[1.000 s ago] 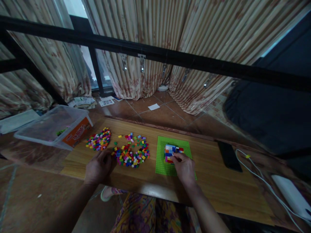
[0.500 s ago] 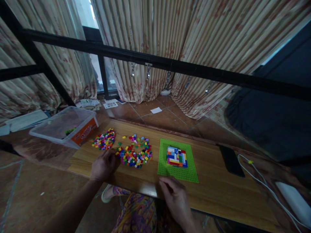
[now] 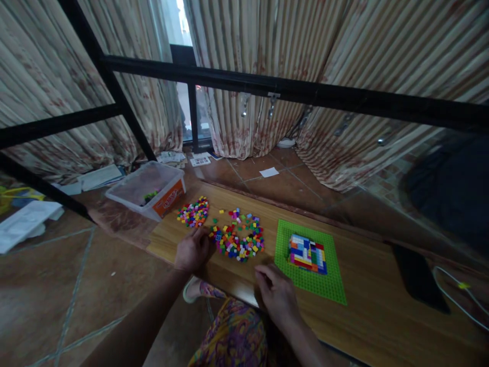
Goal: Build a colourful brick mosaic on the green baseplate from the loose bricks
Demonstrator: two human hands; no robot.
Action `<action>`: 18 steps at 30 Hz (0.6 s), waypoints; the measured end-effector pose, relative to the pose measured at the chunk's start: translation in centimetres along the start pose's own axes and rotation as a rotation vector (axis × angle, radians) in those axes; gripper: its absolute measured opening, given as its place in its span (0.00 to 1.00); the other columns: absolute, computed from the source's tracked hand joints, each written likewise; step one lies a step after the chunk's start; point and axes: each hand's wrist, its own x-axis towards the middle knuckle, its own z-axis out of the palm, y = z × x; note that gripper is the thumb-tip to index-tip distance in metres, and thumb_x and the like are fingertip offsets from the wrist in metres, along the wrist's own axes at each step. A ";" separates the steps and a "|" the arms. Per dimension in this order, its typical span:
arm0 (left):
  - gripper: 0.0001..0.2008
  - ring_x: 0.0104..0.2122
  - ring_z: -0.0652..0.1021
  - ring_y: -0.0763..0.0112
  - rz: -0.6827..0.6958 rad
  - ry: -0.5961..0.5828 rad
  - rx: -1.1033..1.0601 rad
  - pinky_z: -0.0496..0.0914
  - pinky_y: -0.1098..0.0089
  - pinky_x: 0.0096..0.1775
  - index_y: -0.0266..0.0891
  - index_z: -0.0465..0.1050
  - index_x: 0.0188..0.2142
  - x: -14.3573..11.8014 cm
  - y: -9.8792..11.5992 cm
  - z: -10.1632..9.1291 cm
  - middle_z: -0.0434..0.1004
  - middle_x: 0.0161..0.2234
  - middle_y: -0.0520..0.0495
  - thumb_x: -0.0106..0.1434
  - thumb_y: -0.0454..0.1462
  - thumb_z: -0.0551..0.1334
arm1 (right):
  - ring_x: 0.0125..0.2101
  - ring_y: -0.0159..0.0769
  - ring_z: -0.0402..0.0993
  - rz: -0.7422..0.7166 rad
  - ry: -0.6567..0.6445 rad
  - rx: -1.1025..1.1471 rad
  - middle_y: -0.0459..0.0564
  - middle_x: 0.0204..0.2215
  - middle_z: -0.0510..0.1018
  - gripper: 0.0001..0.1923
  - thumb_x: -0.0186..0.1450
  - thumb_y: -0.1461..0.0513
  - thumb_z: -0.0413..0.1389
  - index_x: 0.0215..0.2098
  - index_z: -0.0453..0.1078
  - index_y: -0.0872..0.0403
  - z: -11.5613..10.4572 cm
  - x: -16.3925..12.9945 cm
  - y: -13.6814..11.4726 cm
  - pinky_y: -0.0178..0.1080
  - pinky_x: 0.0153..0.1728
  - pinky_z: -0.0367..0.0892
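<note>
My left hand (image 3: 193,251) rests at the near left edge of a loose heap of small colourful toy bricks (image 3: 240,247). Its fingers are curled together, and whatever they may hold is hidden. Closer to the table's front edge, my right hand (image 3: 278,293) has thumb and fingers bent into a loose pinch; I cannot make out anything in it. Right of the heap lies a green studded baseplate (image 3: 313,290), its near left corner close to my right hand. On it stands a low block of multicoloured bricks (image 3: 307,254). A second brick pile (image 3: 194,211) lies farther left.
A clear plastic box (image 3: 147,186) with an orange label stands at the left end of the wooden table (image 3: 367,306). Toward the right lie a dark phone-like slab (image 3: 418,278) and a white cable (image 3: 460,295). A black metal rail (image 3: 290,86) and striped curtains are beyond.
The view has swung left, so the scene sits farther right. Relative to the baseplate, my right hand has shifted left toward the brick heap. My left hand stays by the heap's edge.
</note>
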 end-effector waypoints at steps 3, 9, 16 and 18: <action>0.10 0.37 0.77 0.67 0.004 -0.009 -0.015 0.70 0.70 0.37 0.42 0.71 0.39 0.0 0.0 -0.1 0.77 0.40 0.47 0.62 0.39 0.52 | 0.35 0.34 0.75 -0.008 -0.006 -0.011 0.47 0.34 0.78 0.11 0.65 0.62 0.49 0.38 0.74 0.49 0.8 1.1 -0.4 0.35 0.38 0.68; 0.11 0.39 0.77 0.67 0.006 -0.018 -0.045 0.70 0.70 0.39 0.43 0.71 0.40 0.0 0.0 -0.2 0.77 0.41 0.47 0.63 0.39 0.52 | 0.34 0.35 0.74 0.075 0.162 -0.081 0.50 0.35 0.78 0.12 0.64 0.61 0.49 0.40 0.73 0.52 0.8 3.6 0.2 0.37 0.36 0.67; 0.11 0.38 0.77 0.66 0.006 0.001 -0.020 0.70 0.70 0.38 0.42 0.71 0.40 0.0 -0.1 0.1 0.76 0.40 0.46 0.63 0.39 0.52 | 0.35 0.35 0.73 0.055 0.082 -0.281 0.49 0.34 0.76 0.08 0.64 0.62 0.52 0.37 0.73 0.52 1.5 5.3 0.7 0.35 0.36 0.64; 0.12 0.38 0.77 0.66 0.008 0.006 -0.011 0.70 0.69 0.38 0.42 0.71 0.40 0.0 -0.1 0.1 0.77 0.40 0.46 0.63 0.40 0.52 | 0.35 0.35 0.72 0.053 0.084 -0.291 0.49 0.34 0.75 0.07 0.64 0.63 0.52 0.35 0.73 0.52 1.7 5.4 0.7 0.34 0.36 0.62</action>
